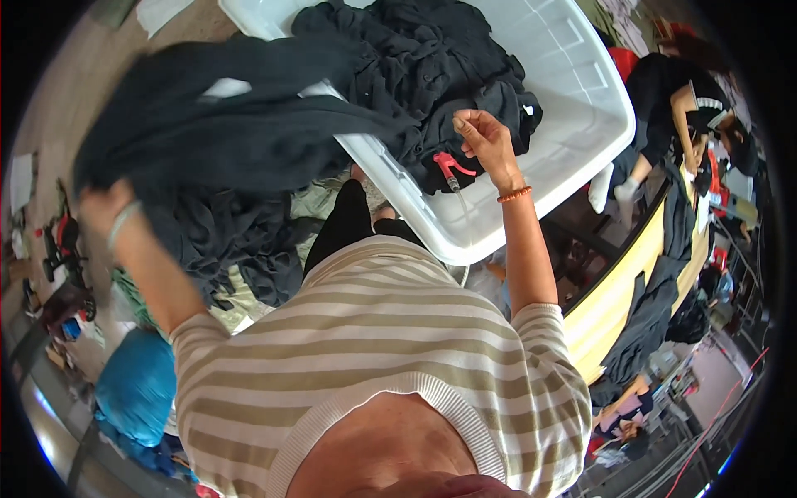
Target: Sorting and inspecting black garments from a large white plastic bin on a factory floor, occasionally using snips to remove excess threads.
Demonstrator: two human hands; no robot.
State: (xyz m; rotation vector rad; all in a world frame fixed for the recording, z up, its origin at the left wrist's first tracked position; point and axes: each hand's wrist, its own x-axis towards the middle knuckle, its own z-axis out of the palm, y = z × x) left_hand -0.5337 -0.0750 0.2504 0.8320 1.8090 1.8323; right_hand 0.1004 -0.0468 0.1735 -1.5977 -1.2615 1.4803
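My left hand (108,207), blurred by motion, grips the edge of a black garment (224,124). The cloth is in the air, stretched from that hand across the side of a white plastic tub (573,75). Inside the tub lies a heap of black garments (423,58). My right hand (486,145), with an orange beaded bracelet, is over the tub. Its thumb and fingers are pinched together, and whatever may be between them is too small to make out. Just below it a red air blow gun (448,166) on a thin hose rests against the dark cloth.
More dark garments (241,241) are piled on the floor at my left, near a blue stuffed bag (137,386). At the right stands a yellow wooden table (614,307) with black clothes on it. Other people (689,108) sit at the far right and lower right.
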